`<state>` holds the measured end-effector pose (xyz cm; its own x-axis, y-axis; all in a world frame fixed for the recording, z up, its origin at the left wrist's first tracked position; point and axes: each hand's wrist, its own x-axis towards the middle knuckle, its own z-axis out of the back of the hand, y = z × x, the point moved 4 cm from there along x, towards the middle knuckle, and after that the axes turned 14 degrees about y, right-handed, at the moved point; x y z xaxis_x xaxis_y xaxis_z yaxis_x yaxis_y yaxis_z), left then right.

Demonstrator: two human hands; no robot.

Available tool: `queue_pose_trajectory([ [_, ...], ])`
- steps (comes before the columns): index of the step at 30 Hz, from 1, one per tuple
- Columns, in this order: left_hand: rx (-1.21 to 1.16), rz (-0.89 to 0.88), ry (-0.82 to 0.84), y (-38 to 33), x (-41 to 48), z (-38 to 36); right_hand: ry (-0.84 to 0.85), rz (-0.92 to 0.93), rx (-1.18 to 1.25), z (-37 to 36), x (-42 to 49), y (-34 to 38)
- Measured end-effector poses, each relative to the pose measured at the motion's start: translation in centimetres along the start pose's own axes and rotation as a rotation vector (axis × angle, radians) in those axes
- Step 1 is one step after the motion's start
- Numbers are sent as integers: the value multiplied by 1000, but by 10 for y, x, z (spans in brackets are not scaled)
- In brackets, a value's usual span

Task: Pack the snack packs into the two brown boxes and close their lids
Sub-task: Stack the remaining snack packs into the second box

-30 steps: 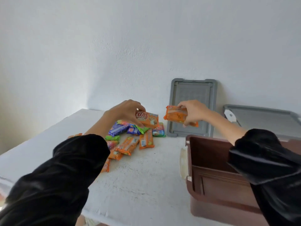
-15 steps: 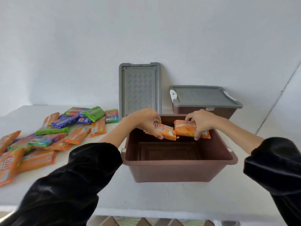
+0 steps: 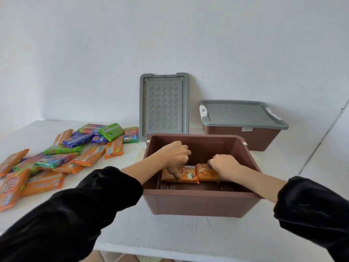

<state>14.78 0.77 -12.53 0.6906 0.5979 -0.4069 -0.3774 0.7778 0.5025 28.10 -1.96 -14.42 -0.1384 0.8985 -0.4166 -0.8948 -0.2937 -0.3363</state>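
Orange packs (image 3: 188, 173), left hand (image 3: 174, 157), right hand (image 3: 223, 165) (curled)

Nothing reads cleanly. The snack packs (image 3: 88, 157) at nine o'clock of the open brown box (image 3: 198, 203) carry a red oval logo, largest on the orange pack (image 3: 10, 186) at far left, blurred past reading. The same logo shows on the left pack (image 3: 187, 173) in the box, half under the left hand (image 3: 175, 156); the right pack (image 3: 205, 173), gripped by the right hand (image 3: 222, 165), shows only smeared print. At one o'clock, the closed brown box (image 3: 243, 138) wears a white sticker (image 3: 246, 129), too small to read.
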Motion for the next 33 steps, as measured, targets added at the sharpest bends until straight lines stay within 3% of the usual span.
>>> queue_pose_trajectory([
  [13,110,-129,13,-2,10,-9,132,-66,-11,-16,0,13],
  [17,3,-122,-6,1,10,-7,166,-57,42,-10,-1,9],
  [24,-669,-5,-329,36,-8,19,-157,-9,326,36,-16,-3],
  [33,-836,315,-595,95,-80,-2,-552,148,534,128,-16,8],
])
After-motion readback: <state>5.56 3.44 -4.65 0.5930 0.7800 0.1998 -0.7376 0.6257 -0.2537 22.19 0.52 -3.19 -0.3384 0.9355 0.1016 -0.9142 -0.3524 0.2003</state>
